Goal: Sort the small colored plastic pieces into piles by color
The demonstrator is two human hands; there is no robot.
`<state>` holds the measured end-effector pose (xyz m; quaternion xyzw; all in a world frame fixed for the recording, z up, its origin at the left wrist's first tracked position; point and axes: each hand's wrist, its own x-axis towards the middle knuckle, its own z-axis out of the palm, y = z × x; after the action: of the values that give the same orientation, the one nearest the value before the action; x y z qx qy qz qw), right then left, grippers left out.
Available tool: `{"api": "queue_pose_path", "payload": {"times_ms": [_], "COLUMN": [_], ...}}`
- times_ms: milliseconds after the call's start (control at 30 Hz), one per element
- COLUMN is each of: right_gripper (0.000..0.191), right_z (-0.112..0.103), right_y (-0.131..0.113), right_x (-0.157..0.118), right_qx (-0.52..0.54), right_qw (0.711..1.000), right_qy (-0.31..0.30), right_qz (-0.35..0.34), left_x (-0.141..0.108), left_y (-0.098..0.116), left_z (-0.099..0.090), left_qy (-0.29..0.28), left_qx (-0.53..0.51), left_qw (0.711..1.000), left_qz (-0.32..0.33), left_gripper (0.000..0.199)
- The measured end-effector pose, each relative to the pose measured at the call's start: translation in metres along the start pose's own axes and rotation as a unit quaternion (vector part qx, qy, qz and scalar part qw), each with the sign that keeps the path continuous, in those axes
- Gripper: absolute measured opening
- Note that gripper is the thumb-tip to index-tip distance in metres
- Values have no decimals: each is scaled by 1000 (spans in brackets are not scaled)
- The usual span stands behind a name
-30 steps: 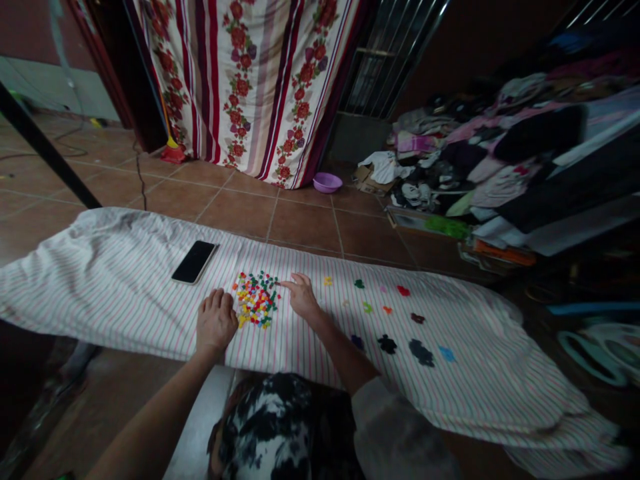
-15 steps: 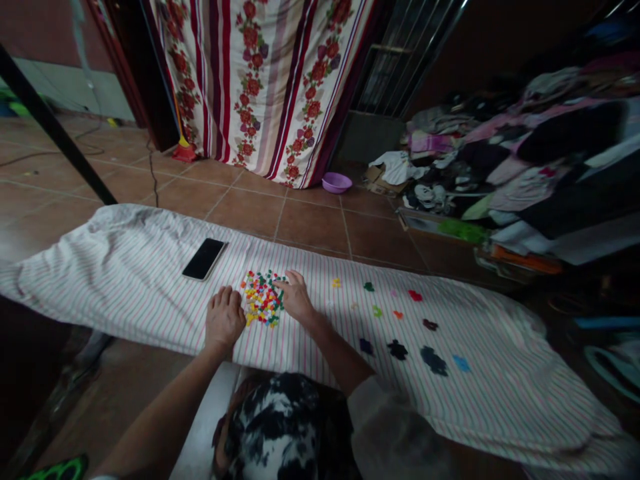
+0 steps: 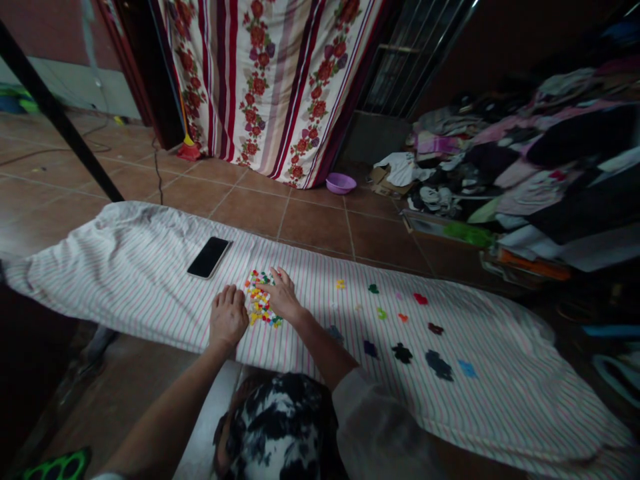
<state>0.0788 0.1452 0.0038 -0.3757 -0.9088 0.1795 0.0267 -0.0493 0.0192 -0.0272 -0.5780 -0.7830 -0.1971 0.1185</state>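
Small coloured pieces [image 3: 260, 308] lie right of phone [image 3: 209, 257]. Right hand [image 3: 284, 297] on them, fingers apart; left hand [image 3: 229, 316] palm-down beside. Can't tell either grip. Probably light, stiff; pinch edges.

The tiled floor [image 3: 315, 217] is dimly lit; a doorway is covered by a floral striped curtain [image 3: 280, 87], beside a barred window [image 3: 405, 60].
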Motion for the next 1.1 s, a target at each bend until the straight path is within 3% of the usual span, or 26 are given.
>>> {"api": "queue_pose_path", "payload": {"times_ms": [233, 433, 733, 900, 1100], "right_gripper": [60, 61, 56, 57, 55], "right_z": [1, 6, 19, 18, 17], "right_y": [4, 1, 8, 6, 13], "right_x": [-8, -15, -37, -40, -40], "right_qx": [1, 1, 17, 20, 15], "right_qw": [1000, 999, 998, 999, 996], "right_qy": [25, 19, 52, 49, 87], "right_qz": [3, -37, -20, -13, 9], "left_x": [-1, -1, -2, -1, 0], "left_y": [-1, -1, -2, 0, 1], "left_z": [2, 2, 2, -1, -3], "left_qy": [12, 1, 14, 11, 6], "left_qx": [-21, -11, -20, -21, -34], "left_qw": [1000, 1000, 1000, 1000, 999], "left_qz": [0, 3, 5, 6, 32], "left_gripper": [32, 30, 30, 34, 41]}}
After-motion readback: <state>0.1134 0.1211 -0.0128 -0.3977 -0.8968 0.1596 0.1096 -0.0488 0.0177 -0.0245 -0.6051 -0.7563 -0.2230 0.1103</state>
